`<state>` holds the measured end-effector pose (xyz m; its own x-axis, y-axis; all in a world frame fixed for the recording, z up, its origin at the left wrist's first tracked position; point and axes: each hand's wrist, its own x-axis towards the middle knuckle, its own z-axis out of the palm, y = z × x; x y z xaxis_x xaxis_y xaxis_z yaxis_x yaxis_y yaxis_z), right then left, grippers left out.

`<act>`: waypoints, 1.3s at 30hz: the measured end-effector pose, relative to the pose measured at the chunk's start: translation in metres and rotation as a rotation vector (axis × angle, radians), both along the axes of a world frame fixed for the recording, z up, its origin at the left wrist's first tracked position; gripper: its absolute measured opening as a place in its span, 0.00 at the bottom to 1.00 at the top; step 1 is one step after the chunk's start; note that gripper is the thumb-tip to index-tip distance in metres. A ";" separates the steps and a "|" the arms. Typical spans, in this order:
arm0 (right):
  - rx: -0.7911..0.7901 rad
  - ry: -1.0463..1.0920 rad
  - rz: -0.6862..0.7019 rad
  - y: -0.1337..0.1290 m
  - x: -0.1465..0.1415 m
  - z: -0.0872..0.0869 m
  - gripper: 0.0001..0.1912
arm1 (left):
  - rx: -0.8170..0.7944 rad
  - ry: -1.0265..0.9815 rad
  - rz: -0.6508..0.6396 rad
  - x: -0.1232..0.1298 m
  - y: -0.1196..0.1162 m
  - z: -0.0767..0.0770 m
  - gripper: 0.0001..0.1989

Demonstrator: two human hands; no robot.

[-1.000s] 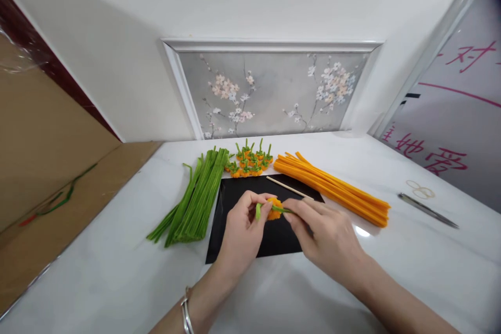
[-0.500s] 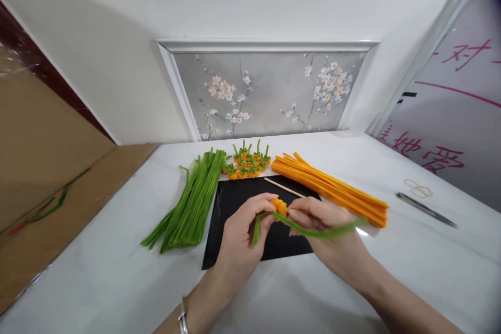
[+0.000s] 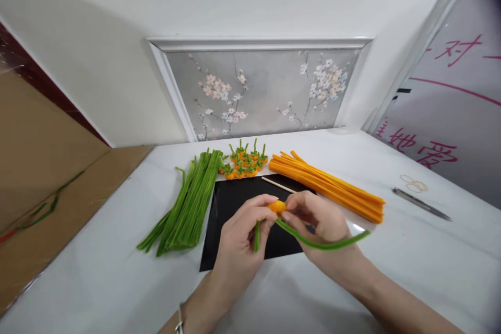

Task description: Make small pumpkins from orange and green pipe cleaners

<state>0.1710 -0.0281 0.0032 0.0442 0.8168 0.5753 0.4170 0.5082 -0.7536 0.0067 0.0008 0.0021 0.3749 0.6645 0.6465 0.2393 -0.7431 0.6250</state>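
Between my two hands is a small orange piece of coiled pipe cleaner (image 3: 277, 206), held above a black mat (image 3: 230, 201). My left hand (image 3: 245, 232) is closed, pinching the orange piece from the left. A green pipe cleaner (image 3: 332, 246) passes beneath it; its short end hangs below my left fingers and its long end curves off to the right over my right hand. My right hand (image 3: 319, 222) is closed too, thumb and fingertips pressed on the orange piece's right side. The fingers partly hide where green and orange meet.
Left of the mat lies a bundle of green pipe cleaners (image 3: 190, 206); right, an orange bundle (image 3: 329, 185). Several orange-and-green pieces (image 3: 245, 162) stand behind. A thin wooden stick (image 3: 277, 184) rests on the mat. Scissors or tweezers-like metal tool (image 3: 420, 203) and rubber bands (image 3: 414, 183) lie right.
The orange piece has turned in my fingers and looks narrower. My right fingertips have moved up against it. The green pipe cleaner's long end hangs lower. The view has shifted slightly.
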 end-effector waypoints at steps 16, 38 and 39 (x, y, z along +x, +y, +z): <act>-0.329 0.375 0.242 0.001 0.009 0.008 0.09 | -0.738 -0.479 -0.112 0.008 0.001 -0.007 0.06; 0.166 -0.141 0.135 -0.006 0.014 0.005 0.10 | -0.491 -0.259 -0.145 0.009 -0.007 0.004 0.14; 0.172 -0.155 0.139 -0.007 0.014 0.004 0.11 | -0.480 -0.245 -0.143 0.008 -0.006 0.004 0.14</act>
<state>0.1852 -0.0349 0.0077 -0.1606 0.6983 0.6975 0.4377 0.6838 -0.5838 0.0148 -0.0057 0.0066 0.3593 0.8596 0.3634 -0.0379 -0.3756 0.9260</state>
